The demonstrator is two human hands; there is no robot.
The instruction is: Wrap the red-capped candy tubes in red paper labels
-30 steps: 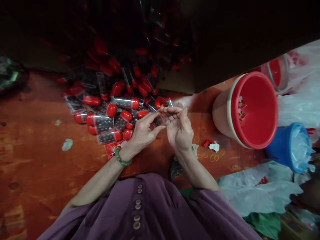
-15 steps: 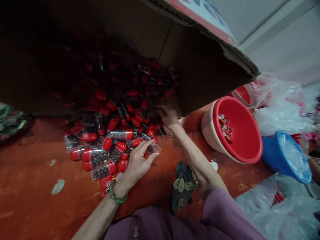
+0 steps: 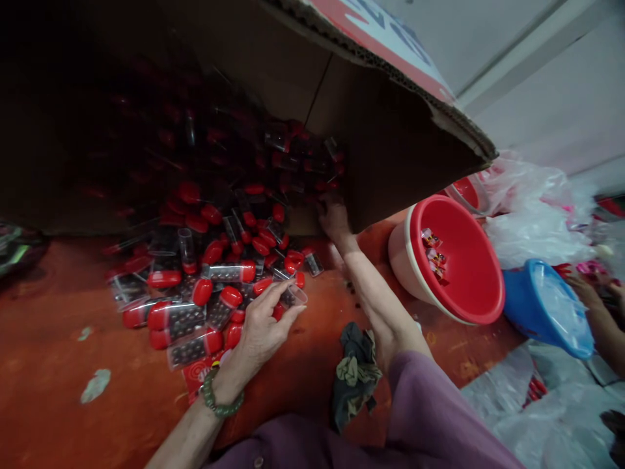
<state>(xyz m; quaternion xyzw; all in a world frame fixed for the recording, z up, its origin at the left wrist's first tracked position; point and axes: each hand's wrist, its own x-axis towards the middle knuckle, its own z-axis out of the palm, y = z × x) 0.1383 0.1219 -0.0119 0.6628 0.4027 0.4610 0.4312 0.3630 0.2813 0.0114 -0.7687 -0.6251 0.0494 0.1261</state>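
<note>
My left hand [image 3: 266, 329], with a green bead bracelet at the wrist, pinches a small clear plastic tube [image 3: 295, 296] between thumb and fingers. The tube's open end points right. My right hand [image 3: 336, 220] reaches into the shaded mouth of a cardboard box [image 3: 381, 130], near its right wall. Its fingers are dark and partly lost in shadow, so whether they hold anything is unclear. Many clear tubes with red caps [image 3: 229, 271] spill from the box onto the orange-red tabletop [image 3: 53, 306]. Several at the front, such as one tube [image 3: 188, 348], contain small dark balls.
A red basin [image 3: 471, 267] holding a few small wrapped packets sits at the right in a white one. Beside it are a blue tub [image 3: 547, 306] and plastic bags [image 3: 537, 228]. A dark cloth [image 3: 356, 371] lies before me. Another person's arm [image 3: 598, 319] shows at the far right.
My right hand has gone slightly deeper into the box's shadow. My left hand keeps its hold on the tube. The whole view has shifted a little, and another person's arm shows more at the right.
</note>
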